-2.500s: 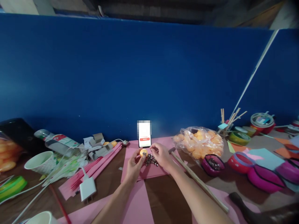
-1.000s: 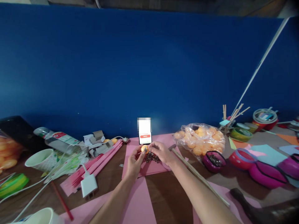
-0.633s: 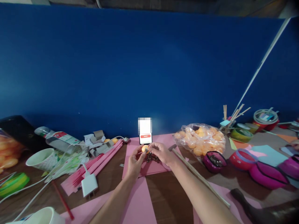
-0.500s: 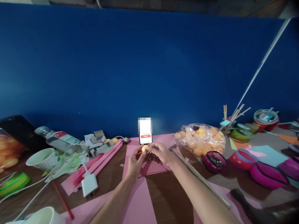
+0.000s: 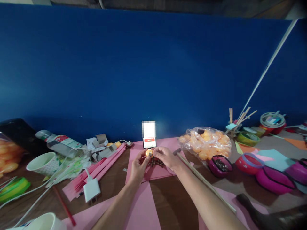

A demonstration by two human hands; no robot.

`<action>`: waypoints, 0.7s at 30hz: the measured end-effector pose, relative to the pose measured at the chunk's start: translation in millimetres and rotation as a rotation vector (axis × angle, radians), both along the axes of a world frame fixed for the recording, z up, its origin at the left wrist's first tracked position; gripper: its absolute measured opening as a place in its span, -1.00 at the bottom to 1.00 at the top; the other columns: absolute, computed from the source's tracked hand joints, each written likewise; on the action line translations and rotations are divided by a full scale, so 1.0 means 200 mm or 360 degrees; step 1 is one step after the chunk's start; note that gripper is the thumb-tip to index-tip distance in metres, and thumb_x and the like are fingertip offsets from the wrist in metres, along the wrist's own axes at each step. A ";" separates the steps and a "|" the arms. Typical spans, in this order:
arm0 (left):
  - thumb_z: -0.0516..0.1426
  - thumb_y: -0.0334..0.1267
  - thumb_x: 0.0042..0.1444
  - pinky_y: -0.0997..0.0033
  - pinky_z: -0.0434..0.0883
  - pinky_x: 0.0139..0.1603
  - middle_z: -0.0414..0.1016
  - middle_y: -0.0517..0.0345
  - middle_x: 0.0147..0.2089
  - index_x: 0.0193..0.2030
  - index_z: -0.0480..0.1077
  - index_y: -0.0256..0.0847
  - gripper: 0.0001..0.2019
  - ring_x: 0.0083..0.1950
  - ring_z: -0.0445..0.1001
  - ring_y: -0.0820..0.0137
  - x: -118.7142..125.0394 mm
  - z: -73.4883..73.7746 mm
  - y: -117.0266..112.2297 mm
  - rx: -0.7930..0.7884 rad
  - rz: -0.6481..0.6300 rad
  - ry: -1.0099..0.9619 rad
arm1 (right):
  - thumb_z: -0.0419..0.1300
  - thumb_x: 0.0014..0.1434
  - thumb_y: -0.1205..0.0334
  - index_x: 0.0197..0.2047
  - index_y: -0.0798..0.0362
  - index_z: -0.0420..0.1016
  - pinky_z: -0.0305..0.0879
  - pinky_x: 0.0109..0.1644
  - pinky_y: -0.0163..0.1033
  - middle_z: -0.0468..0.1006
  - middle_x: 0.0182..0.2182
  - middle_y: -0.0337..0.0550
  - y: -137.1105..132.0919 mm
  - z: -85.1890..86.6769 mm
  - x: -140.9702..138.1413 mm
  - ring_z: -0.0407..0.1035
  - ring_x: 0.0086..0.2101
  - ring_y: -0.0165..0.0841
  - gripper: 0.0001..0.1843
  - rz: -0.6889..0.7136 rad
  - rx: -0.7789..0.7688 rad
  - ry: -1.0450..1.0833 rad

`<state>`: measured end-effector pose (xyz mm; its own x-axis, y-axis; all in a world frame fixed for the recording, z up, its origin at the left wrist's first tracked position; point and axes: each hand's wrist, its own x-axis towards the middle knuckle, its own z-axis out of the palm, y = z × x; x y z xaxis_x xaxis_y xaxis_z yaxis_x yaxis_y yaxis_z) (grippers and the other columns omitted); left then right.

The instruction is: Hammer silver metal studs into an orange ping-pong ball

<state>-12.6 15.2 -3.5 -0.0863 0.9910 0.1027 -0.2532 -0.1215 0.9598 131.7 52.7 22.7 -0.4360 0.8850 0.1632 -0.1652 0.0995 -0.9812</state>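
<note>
My left hand (image 5: 138, 166) is closed around a small shiny orange ball (image 5: 148, 152), which looks like a table tennis ball. Its thumb and fingers grip the ball from the left and below. From the other side my right hand (image 5: 165, 157) meets the ball with thumb and fingers pinched together. A small dark spot or piece shows on the ball between the two hands; what the right fingers pinch is too small to make out. Beneath the hands, a pile of small dark metallic pieces (image 5: 155, 162) lies on pink paper (image 5: 168, 172).
A lit phone (image 5: 149, 142) leans against the blue wall. To the right are a clear bag of orange balls (image 5: 206, 143), a purple bowl of metallic pieces (image 5: 220, 165) and a hammer (image 5: 189, 167). A white charger (image 5: 91, 190), pink strips (image 5: 96, 174) and paper cup (image 5: 43, 163) lie left.
</note>
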 end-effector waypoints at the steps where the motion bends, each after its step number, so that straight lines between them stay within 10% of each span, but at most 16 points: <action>1: 0.15 -0.16 -0.04 0.27 0.40 -0.12 0.42 -0.05 -0.07 0.10 0.21 -0.21 -0.47 -0.08 0.42 0.25 0.00 0.00 0.00 -0.0009 -0.0004 -0.0009 | 0.19 -0.01 0.08 -0.44 0.13 0.39 0.19 -0.26 -0.31 0.44 -0.28 -0.17 0.00 0.00 0.00 0.29 -0.36 -0.42 -0.75 0.0001 0.0002 -0.0004; 21: 0.19 -0.15 -0.10 0.28 0.41 -0.12 0.45 -0.04 -0.08 0.09 0.23 -0.20 -0.44 -0.09 0.44 0.24 0.00 0.02 -0.01 -0.0044 0.0004 -0.0071 | 0.18 -0.02 0.01 -0.43 0.13 0.37 0.18 -0.33 -0.32 0.44 -0.38 -0.19 -0.01 0.01 0.01 0.27 -0.42 -0.44 -0.69 -0.0014 0.0011 -0.0107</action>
